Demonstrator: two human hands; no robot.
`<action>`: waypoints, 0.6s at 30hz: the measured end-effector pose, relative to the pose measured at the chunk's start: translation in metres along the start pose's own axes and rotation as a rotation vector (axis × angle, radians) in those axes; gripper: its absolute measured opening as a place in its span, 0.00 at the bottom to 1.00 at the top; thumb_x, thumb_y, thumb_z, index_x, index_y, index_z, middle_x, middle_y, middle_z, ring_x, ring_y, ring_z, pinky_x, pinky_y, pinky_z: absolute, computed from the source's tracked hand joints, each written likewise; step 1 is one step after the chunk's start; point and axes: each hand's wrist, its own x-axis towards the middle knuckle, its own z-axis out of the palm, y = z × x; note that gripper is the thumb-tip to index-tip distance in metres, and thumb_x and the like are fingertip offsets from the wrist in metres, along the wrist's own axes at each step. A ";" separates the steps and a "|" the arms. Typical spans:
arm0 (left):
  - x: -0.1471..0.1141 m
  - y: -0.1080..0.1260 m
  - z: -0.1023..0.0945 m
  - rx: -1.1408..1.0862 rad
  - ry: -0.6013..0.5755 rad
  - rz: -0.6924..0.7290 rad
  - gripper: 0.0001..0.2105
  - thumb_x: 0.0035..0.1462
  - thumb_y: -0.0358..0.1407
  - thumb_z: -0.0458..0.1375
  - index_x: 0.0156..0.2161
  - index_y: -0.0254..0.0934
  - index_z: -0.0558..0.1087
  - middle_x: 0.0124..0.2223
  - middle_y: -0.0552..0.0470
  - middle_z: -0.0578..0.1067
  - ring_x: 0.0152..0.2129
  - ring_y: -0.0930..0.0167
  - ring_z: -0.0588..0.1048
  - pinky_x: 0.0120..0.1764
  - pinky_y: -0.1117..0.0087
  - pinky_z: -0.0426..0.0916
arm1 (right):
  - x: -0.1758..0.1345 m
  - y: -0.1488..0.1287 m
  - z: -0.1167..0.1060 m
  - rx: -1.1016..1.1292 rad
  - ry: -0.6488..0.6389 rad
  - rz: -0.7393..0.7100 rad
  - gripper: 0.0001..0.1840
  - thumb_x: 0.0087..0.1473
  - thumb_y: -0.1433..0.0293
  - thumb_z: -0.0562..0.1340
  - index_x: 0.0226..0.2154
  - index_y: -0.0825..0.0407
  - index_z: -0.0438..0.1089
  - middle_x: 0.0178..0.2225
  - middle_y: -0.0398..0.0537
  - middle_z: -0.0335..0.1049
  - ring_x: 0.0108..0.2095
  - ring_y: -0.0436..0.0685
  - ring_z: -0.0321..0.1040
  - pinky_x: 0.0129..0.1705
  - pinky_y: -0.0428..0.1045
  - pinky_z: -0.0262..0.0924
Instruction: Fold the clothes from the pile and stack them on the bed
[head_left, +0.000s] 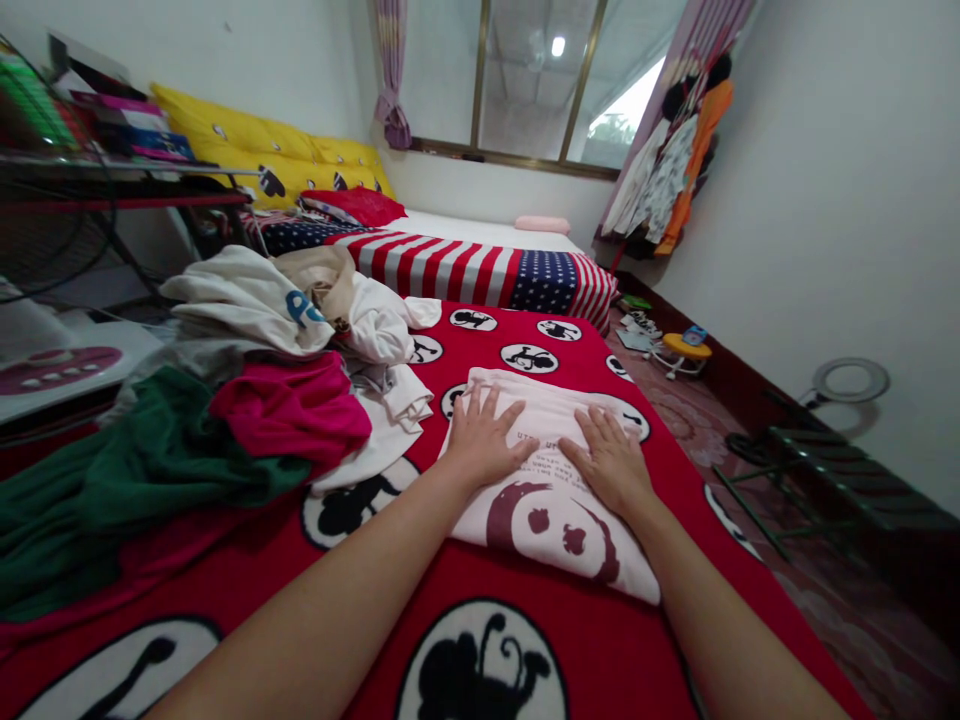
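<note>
A pale pink shirt (pixel 555 500) with dark red print and lettering lies folded on a red blanket (pixel 480 580) patterned with white ovals and black figures. My left hand (pixel 484 435) rests flat on the shirt's upper left part, fingers spread. Across from it, my right hand (pixel 607 460) presses flat on the upper right part, its fingers also apart. Neither hand grips the cloth. To the left of my hands is a heap of loose clothes: a white shirt (pixel 247 295), a bright pink garment (pixel 292 410) and a dark green garment (pixel 165 470).
Beyond the blanket stands a bed with a flag-patterned cover (pixel 450 268). On the right are a dark folding chair (pixel 847 480), a ring light (pixel 851 382) and a small yellow stool (pixel 686 347). A cluttered desk (pixel 135 190) is at left; clothes (pixel 667 170) hang by the window.
</note>
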 end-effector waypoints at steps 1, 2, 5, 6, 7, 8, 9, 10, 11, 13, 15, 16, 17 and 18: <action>0.000 0.000 0.001 0.001 0.007 0.001 0.34 0.57 0.61 0.46 0.65 0.50 0.58 0.70 0.45 0.50 0.66 0.52 0.41 0.61 0.43 0.37 | 0.000 0.000 0.000 0.002 0.003 -0.001 0.36 0.62 0.50 0.45 0.66 0.51 0.50 0.69 0.51 0.41 0.68 0.62 0.36 0.65 0.67 0.35; 0.000 0.000 0.001 0.002 0.011 0.001 0.34 0.57 0.60 0.46 0.64 0.50 0.58 0.70 0.45 0.49 0.66 0.52 0.41 0.62 0.43 0.37 | 0.000 0.001 0.001 0.002 0.005 -0.003 0.36 0.62 0.50 0.45 0.66 0.51 0.50 0.69 0.51 0.41 0.68 0.62 0.36 0.65 0.67 0.35; 0.001 -0.001 0.003 -0.001 0.014 0.000 0.34 0.56 0.61 0.46 0.65 0.51 0.58 0.70 0.45 0.48 0.67 0.52 0.41 0.62 0.43 0.36 | 0.000 0.002 0.002 0.004 0.011 -0.005 0.35 0.62 0.51 0.45 0.66 0.51 0.51 0.69 0.51 0.40 0.68 0.62 0.36 0.65 0.67 0.35; 0.001 -0.001 0.004 -0.005 0.013 -0.001 0.34 0.56 0.61 0.46 0.65 0.51 0.58 0.70 0.45 0.48 0.67 0.52 0.40 0.62 0.43 0.35 | 0.001 0.002 0.003 0.004 0.012 -0.006 0.35 0.62 0.51 0.45 0.65 0.51 0.51 0.69 0.51 0.40 0.68 0.62 0.36 0.65 0.66 0.36; 0.001 -0.001 0.004 -0.010 0.013 0.000 0.34 0.56 0.61 0.46 0.65 0.51 0.58 0.70 0.45 0.47 0.67 0.52 0.40 0.61 0.42 0.35 | 0.001 0.003 0.004 0.005 0.014 -0.007 0.35 0.62 0.51 0.45 0.65 0.51 0.51 0.69 0.51 0.40 0.68 0.62 0.36 0.65 0.66 0.36; 0.001 -0.001 0.005 -0.017 0.016 0.001 0.34 0.56 0.61 0.46 0.65 0.51 0.58 0.70 0.45 0.47 0.67 0.52 0.40 0.61 0.42 0.35 | 0.001 0.003 0.004 0.006 0.016 -0.009 0.35 0.62 0.51 0.45 0.65 0.51 0.51 0.69 0.51 0.40 0.68 0.62 0.37 0.65 0.66 0.37; 0.001 -0.001 0.005 -0.024 0.019 0.004 0.34 0.56 0.60 0.46 0.65 0.50 0.58 0.70 0.44 0.47 0.67 0.51 0.40 0.61 0.42 0.35 | 0.001 0.003 0.004 0.006 0.020 -0.012 0.35 0.62 0.51 0.45 0.65 0.51 0.51 0.69 0.51 0.41 0.68 0.62 0.37 0.64 0.66 0.37; 0.001 -0.001 0.005 -0.033 0.024 0.007 0.34 0.56 0.60 0.47 0.64 0.50 0.58 0.70 0.44 0.47 0.66 0.51 0.40 0.61 0.41 0.35 | 0.001 0.003 0.004 0.008 0.023 -0.015 0.35 0.62 0.51 0.45 0.65 0.52 0.51 0.69 0.51 0.41 0.68 0.62 0.37 0.64 0.66 0.38; 0.001 -0.001 0.005 -0.041 0.027 0.009 0.34 0.56 0.60 0.47 0.64 0.49 0.59 0.70 0.43 0.47 0.66 0.50 0.40 0.61 0.41 0.35 | 0.001 0.003 0.004 0.010 0.025 -0.016 0.35 0.62 0.51 0.45 0.65 0.52 0.51 0.69 0.52 0.41 0.68 0.62 0.37 0.64 0.66 0.38; 0.001 -0.001 0.005 -0.057 0.030 0.009 0.34 0.56 0.60 0.48 0.64 0.49 0.60 0.70 0.44 0.48 0.66 0.50 0.40 0.61 0.41 0.34 | 0.000 0.003 0.003 0.014 0.024 -0.015 0.35 0.62 0.51 0.45 0.65 0.52 0.51 0.69 0.52 0.41 0.68 0.62 0.37 0.64 0.66 0.39; 0.001 -0.001 0.004 -0.068 0.028 0.005 0.34 0.56 0.59 0.49 0.64 0.48 0.60 0.70 0.45 0.48 0.66 0.50 0.40 0.61 0.41 0.34 | 0.000 0.002 0.002 0.017 0.022 -0.013 0.35 0.62 0.51 0.45 0.65 0.52 0.52 0.69 0.52 0.41 0.68 0.62 0.37 0.64 0.67 0.39; 0.001 -0.001 0.004 -0.072 0.027 0.003 0.34 0.56 0.59 0.49 0.64 0.48 0.60 0.70 0.45 0.48 0.66 0.50 0.40 0.61 0.41 0.34 | 0.000 0.002 0.003 0.020 0.023 -0.013 0.35 0.62 0.51 0.45 0.65 0.52 0.52 0.69 0.52 0.41 0.68 0.63 0.37 0.64 0.67 0.39; 0.001 -0.001 0.004 -0.076 0.027 0.003 0.33 0.56 0.59 0.49 0.64 0.48 0.61 0.70 0.45 0.49 0.66 0.50 0.40 0.61 0.41 0.34 | -0.001 0.002 0.003 0.025 0.026 -0.015 0.35 0.62 0.52 0.46 0.65 0.52 0.52 0.69 0.52 0.42 0.68 0.63 0.37 0.64 0.68 0.38; 0.001 -0.001 0.003 -0.079 0.028 0.004 0.33 0.56 0.59 0.49 0.64 0.48 0.61 0.70 0.46 0.49 0.66 0.50 0.40 0.61 0.41 0.34 | -0.001 0.003 0.004 0.033 0.031 -0.020 0.35 0.62 0.52 0.46 0.65 0.52 0.52 0.68 0.53 0.42 0.68 0.63 0.38 0.64 0.68 0.38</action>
